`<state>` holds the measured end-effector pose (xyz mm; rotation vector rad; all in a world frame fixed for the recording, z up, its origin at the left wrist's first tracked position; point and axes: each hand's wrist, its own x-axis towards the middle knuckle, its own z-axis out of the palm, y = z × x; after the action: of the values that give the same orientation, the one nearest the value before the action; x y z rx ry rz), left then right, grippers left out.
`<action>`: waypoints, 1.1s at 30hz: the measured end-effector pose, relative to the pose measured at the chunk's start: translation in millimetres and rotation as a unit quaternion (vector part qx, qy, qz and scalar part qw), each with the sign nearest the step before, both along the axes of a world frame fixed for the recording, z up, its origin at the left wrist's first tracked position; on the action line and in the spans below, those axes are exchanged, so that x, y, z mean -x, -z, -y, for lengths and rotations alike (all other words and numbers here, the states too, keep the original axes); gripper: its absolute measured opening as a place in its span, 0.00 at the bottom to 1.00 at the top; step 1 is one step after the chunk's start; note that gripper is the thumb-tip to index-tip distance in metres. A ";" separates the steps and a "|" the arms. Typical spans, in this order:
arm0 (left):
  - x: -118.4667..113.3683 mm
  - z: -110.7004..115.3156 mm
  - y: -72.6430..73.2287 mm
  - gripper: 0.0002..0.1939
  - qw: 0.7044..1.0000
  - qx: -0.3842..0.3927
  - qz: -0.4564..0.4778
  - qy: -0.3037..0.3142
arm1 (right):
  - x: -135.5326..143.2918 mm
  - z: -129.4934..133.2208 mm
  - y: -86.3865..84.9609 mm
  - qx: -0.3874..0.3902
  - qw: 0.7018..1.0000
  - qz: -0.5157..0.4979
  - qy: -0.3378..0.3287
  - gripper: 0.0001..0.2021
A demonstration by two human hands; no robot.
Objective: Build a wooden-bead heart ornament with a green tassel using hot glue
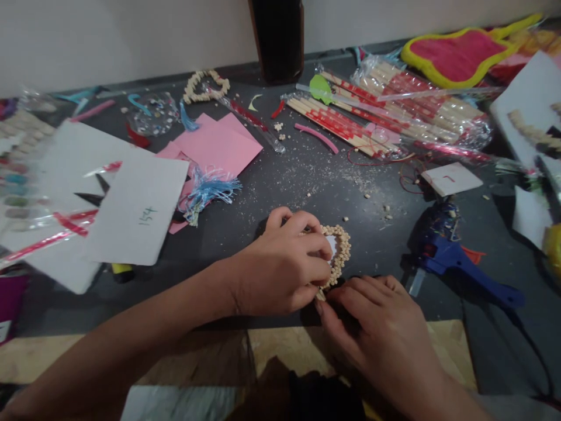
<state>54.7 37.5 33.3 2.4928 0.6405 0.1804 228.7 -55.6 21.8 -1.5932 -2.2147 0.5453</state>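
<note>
A small ornament edged with pale wooden bits (342, 252), with a white middle, lies on the dark table; its outline looks like a heart, though my fingers cover much of it. My left hand (289, 263) curls over its left side, fingers bent and holding it down. At the lower tip, the thumb of my right hand (377, 327) presses against the edge, with its other fingers bent; whatever is between them is hidden. A blue glue gun (460, 266) lies to the right of my right hand.
Pink paper squares (219, 143), a blue tassel (210, 193) and white cards (140, 210) over scissors (94, 193) lie left. Bagged chopsticks (421, 105) and a yellow-edged pink piece (460, 55) are back right. A dark upright object (278, 41) stands behind. Crumbs (333, 175) litter the table.
</note>
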 end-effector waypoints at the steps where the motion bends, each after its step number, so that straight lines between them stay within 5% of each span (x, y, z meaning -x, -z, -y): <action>1: -0.5 0.3 -0.2 0.05 1.000 -0.002 0.002 0.001 | 0.0 0.0 0.3 -0.001 1.000 0.000 0.000 0.12; 20: -11.5 -5.3 1.0 0.07 1.000 0.009 -0.017 0.012 | -12.4 6.0 -5.7 -0.019 1.000 0.009 -0.014 0.13; 26: -10.1 -5.6 -2.9 0.08 0.999 0.019 -0.025 0.019 | -51.6 4.0 -18.3 -0.146 0.977 0.141 0.065 0.06; 33: -8.5 -3.2 0.6 0.07 1.000 0.022 -0.008 0.007 | -42.0 0.7 1.8 -0.134 0.982 0.133 0.014 0.05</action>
<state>63.1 40.7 32.8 2.4586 0.6264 0.1384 270.7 -56.3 20.0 -1.6254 -2.3301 0.0198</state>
